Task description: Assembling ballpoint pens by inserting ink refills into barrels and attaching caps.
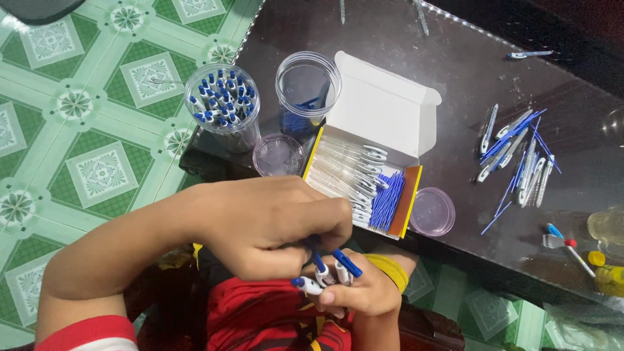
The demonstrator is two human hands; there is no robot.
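Clamped: right grip (361, 289) holds a bunch of white pens with blue caps (325, 273) over my lap; left grip (279, 224) pinches one of them from above. Best to keep the bunch fanned so one seats cleanly. Ahead on the dark surface (455, 65): open white box (383, 110) of barrels and blue refills, then two clear jars (224, 104).

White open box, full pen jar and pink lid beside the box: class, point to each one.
White open box (383, 107), head view, on its raised flap.
Full pen jar (222, 101), head view, on the pen tops.
Pink lid (432, 211), head view, on its centre.
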